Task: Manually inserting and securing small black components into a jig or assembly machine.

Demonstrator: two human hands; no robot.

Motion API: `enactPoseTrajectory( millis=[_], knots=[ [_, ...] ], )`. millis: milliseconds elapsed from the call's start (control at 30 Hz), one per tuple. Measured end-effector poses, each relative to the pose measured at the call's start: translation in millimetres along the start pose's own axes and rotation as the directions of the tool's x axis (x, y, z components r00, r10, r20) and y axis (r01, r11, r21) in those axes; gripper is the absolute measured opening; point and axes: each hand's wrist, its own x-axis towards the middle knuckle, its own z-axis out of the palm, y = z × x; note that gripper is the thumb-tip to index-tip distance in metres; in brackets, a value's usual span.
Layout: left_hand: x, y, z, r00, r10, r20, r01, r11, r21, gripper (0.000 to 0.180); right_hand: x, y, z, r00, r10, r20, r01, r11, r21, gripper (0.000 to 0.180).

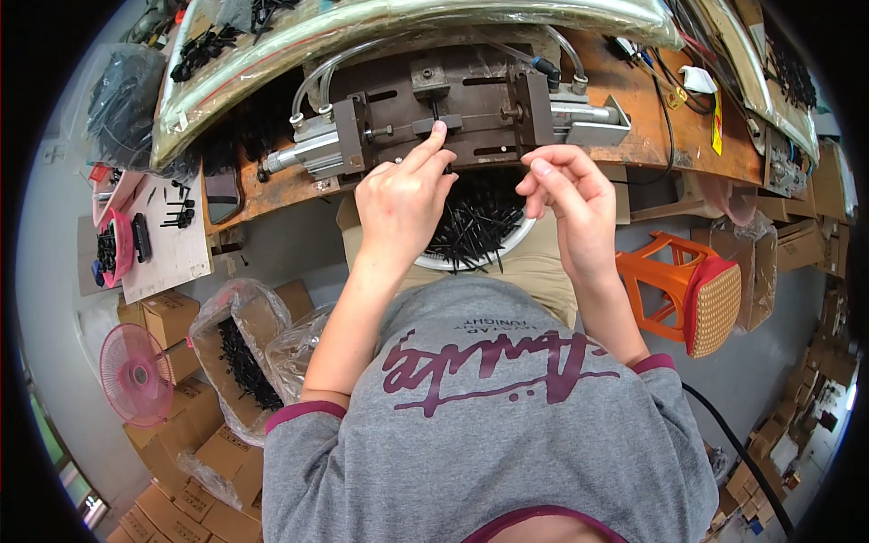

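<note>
At press fixture [453,122]: left hand [403,199] fingertip on slot, empty; right hand [566,195] pinched, contents unclear; pin axis indiscernible.

A person's left hand [403,195] pressed fingers [434,138] against a metal jig [444,113] on the tabletop [652,136], while the right hand [566,195] hovered above a bowl [475,258] of black pins.

Grey floor [751,362], orange stool [674,281], cardboard boxes [195,471]

Orange stool [690,290], pink fan [136,374], cardboard boxes [195,489].
</note>
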Motion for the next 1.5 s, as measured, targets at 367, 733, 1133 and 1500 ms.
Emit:
enactPoseTrajectory(
  millis=[367,733,1133,1500],
  knots=[
    [-44.9,0.1,-21.2,0.756,0.097,0.647,0.235,0.883,-0.406,0.029,-29.3,35.9,-51.2,0.975,-0.068,0.213,0.088,0.993,-0.085,0.02],
    [-108.9,-18.4,89.1,0.836,0.236,0.495,-0.219,0.971,-0.092,0.074,-31.2,135.3,-95.1,0.966,0.206,-0.153,-0.257,0.749,-0.611,0.021],
    [-106.8,-17.8,146.0,0.679,0.508,0.53,-0.502,0.848,-0.17,0.036,-51.5,183.3,-100.4,0.972,0.143,-0.187,-0.234,0.662,-0.712,0.014],
    [-81.4,-49.1,134.6,0.841,0.16,0.516,-0.081,0.982,-0.171,0.059,-57.2,199.6,-103.5,0.979,0.163,-0.125,-0.201,0.638,-0.743,0.014]
  ],
)
